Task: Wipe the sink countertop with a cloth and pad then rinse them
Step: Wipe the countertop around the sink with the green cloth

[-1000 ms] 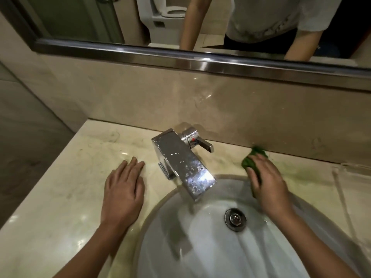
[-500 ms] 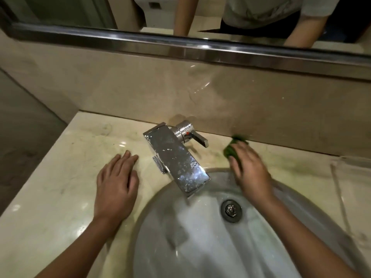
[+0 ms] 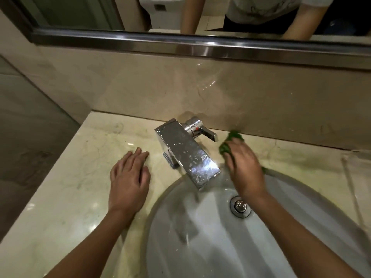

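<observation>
My right hand (image 3: 244, 167) presses a green scouring pad (image 3: 227, 144) onto the pale marble countertop (image 3: 80, 177), just right of the chrome faucet (image 3: 185, 155) and close to the back wall. Most of the pad is hidden under my fingers; a green edge also shows by my wrist. My left hand (image 3: 129, 175) lies flat, palm down, on the countertop left of the faucet, holding nothing. The white oval sink basin (image 3: 200, 237) with its metal drain (image 3: 240, 206) lies below both hands. No cloth is visible.
A greenish smear marks the countertop right of the pad. A clear plastic tray (image 3: 355, 177) sits at the right edge. The mirror's steel frame (image 3: 200, 47) runs above the beige backsplash. The counter ends at a wall on the left.
My right hand has slid the pad leftward along the back of the counter, closer to the faucet handle. My left hand stays flat in the same spot.
</observation>
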The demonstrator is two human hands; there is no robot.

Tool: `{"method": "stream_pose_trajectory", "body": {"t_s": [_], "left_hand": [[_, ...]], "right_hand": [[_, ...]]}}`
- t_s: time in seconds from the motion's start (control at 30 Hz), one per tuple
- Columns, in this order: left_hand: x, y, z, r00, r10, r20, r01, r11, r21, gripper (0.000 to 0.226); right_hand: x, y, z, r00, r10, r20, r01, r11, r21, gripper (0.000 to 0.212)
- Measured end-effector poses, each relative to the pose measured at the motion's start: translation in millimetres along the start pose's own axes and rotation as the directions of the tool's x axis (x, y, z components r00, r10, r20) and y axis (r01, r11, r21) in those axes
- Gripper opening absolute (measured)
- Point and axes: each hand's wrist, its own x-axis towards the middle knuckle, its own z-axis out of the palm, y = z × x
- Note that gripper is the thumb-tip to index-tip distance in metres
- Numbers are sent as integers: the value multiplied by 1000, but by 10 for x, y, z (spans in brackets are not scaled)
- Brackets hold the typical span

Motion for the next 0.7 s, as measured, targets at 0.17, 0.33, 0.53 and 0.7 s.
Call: {"method": "stream_pose_trajectory", "body": {"t_s": [0.17, 0.33, 0.53, 0.7], "left_hand": [[10, -22, 13, 1000, 1, 3, -1, 1000, -5, 46], [0, -35, -17, 1000, 15, 8, -14, 997, -79, 45], [-107, -37, -280, 985, -141, -99, 48, 775, -630, 29], [16, -539, -507, 996, -21, -88, -17, 912, -411, 28]], "right_hand": [[-75, 266, -202, 998, -18, -57, 18, 1000, 0, 29], [-388, 105, -364, 985, 57, -164, -31, 987, 156, 31], [-1021, -465, -247, 992, 88, -88, -51, 934, 355, 37], [-1260, -1220, 312, 977, -212, -25, 207, 908, 365, 37]]}}
